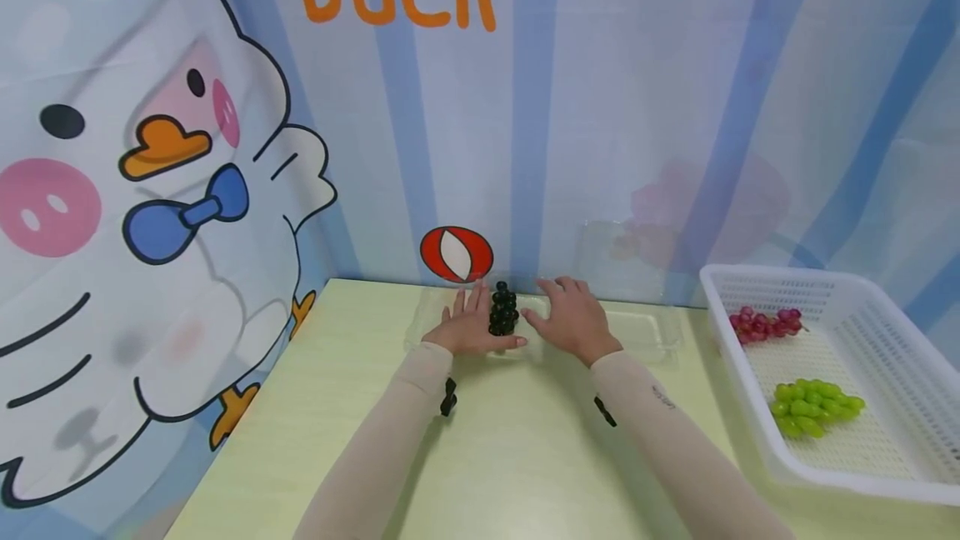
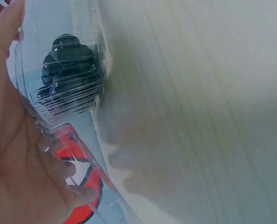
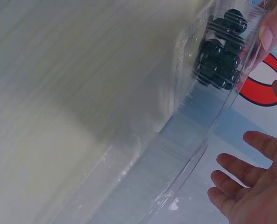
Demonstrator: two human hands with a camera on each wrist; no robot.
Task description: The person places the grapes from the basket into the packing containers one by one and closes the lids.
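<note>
A bunch of dark grapes [image 1: 503, 311] lies in a clear plastic box [image 3: 189, 65] at the back of the table, stem end toward the wall. My left hand [image 1: 471, 325] is spread just left of the bunch, with fingers straight over the clear plastic and the thumb pointing right across its near side. In the left wrist view, the palm is right against the box edge, beside the grapes. My right hand [image 1: 572, 317] is held to the right of the bunch, fingers extended and apart, holding nothing. The right wrist view has its fingers beside the clear wall of the plastic.
More clear plastic [image 1: 651, 330] extends to the right, and a raised clear panel [image 1: 600, 240] stands behind it. A white basket [image 1: 757, 432] at the right holds red grapes [image 1: 767, 325] and green grapes [image 1: 813, 408]. A printed cloth [image 1: 615, 107] hangs behind the table.
</note>
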